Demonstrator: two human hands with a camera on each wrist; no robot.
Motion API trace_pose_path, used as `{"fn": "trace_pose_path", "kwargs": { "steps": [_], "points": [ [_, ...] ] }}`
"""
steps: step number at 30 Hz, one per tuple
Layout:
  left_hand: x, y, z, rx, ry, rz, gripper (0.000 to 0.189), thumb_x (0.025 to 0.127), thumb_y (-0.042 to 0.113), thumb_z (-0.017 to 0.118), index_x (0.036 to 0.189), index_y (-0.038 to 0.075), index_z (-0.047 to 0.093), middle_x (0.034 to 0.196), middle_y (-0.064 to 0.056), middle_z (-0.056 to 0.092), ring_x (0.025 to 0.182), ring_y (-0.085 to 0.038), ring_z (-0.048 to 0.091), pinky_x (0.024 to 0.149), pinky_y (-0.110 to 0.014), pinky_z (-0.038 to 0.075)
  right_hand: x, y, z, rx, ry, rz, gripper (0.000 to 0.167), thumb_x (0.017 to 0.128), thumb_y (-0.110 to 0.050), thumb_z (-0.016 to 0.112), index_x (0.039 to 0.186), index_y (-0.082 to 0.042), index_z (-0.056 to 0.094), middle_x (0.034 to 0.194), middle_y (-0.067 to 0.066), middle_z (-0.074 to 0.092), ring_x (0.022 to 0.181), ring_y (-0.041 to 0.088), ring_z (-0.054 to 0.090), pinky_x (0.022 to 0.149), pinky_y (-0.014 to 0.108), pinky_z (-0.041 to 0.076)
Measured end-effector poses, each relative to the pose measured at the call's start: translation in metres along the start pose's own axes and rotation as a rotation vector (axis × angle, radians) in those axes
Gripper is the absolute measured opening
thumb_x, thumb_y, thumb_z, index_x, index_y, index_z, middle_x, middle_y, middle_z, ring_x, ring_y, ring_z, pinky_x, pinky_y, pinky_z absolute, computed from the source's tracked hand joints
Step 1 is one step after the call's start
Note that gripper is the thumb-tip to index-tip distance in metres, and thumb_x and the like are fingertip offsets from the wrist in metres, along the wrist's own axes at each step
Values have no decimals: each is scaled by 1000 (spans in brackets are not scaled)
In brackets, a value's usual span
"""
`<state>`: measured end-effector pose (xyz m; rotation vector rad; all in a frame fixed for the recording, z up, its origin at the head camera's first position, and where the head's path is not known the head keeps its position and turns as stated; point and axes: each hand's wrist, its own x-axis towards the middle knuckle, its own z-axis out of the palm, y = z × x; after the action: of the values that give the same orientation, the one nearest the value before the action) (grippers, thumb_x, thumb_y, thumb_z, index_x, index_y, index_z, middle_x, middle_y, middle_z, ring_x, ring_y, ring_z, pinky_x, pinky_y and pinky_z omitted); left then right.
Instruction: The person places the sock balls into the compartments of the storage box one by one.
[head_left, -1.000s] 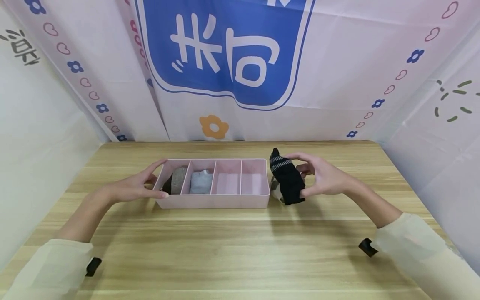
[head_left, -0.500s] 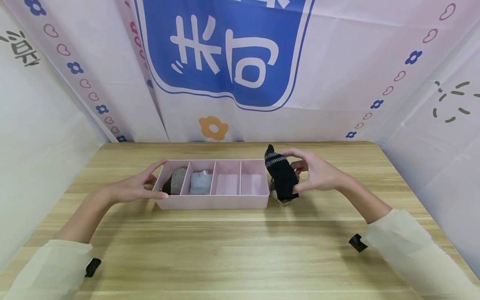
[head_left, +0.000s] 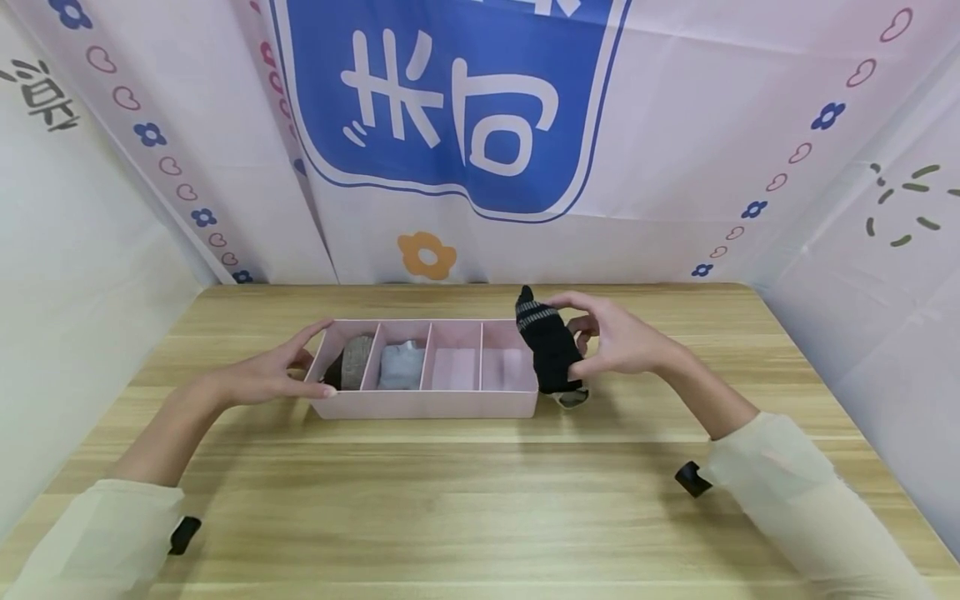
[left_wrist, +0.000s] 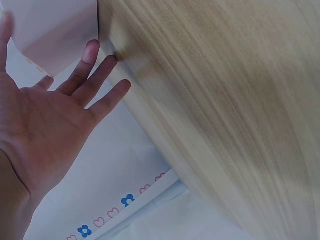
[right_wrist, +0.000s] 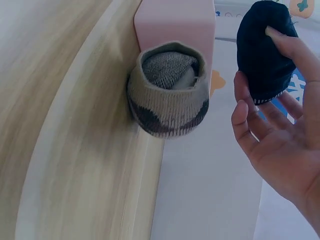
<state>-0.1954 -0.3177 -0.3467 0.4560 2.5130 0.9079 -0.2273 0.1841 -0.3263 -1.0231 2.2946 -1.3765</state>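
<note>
A pink divided storage box (head_left: pixel 423 406) stands on the table. My left hand (head_left: pixel 258 379) holds its left end, thumb on the front rim and forefinger on the back rim; the other fingers stretch out in the left wrist view. My right hand (head_left: pixel 630 333) pinches a black rolled sock (head_left: pixel 551 346) between thumb and fingers, raised beside the box's right end. Below it, partly hidden, a beige and dark patterned rolled sock (right_wrist: pixel 170 112) sits by the box's end wall. The leftmost compartment has a grey-brown sock (head_left: pixel 357 360); a light blue sock (head_left: pixel 401 364) lies beside it.
Bare pink floor shows in the box's two right compartments. The wooden table (head_left: pixel 450 508) reaches toward me in front of the box. A printed cloth backdrop (head_left: pixel 645 167) rises behind the table, and white cloth walls (head_left: pixel 75 250) flank it.
My right hand has moved left with the black sock, which now overlaps the box's right end in the head view. The left hand and the box have stayed in place.
</note>
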Motion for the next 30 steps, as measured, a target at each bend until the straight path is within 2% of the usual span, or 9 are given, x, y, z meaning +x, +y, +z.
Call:
{"fn": "trace_pose_path", "kwargs": {
  "steps": [6, 17, 25, 30],
  "points": [
    [2, -1, -1, -12, -9, 9, 109, 93, 36, 75, 166, 13, -3, 132, -28, 56, 126, -43, 54, 100, -63, 45, 9, -6, 3, -20, -1, 17, 85, 71, 2, 82, 148, 0, 46, 133, 19, 55, 78, 22, 63, 69, 34, 55],
    [2, -4, 0, -47, -20, 7, 109, 94, 34, 75, 166, 15, -5, 132, -27, 56, 127, -43, 53, 104, -67, 42, 24, -12, 12, -18, -17, 21, 84, 72, 3, 82, 148, -3, 47, 136, 17, 55, 84, 26, 64, 64, 32, 53],
    [1, -1, 1, -45, -29, -9, 110, 94, 35, 74, 166, 16, -6, 134, -29, 55, 130, -48, 50, 104, -69, 40, 37, -16, 22, -124, 3, -16, 85, 69, -3, 86, 146, -3, 51, 141, 13, 56, 101, 27, 63, 72, 39, 55],
    [1, 0, 1, -37, -25, -3, 109, 94, 36, 74, 166, 14, -5, 134, -30, 55, 128, -47, 52, 102, -68, 43, 46, -16, 28, -156, 4, -29, 86, 69, -6, 86, 147, -4, 51, 145, 12, 55, 103, 26, 62, 76, 43, 56]
  ]
}}
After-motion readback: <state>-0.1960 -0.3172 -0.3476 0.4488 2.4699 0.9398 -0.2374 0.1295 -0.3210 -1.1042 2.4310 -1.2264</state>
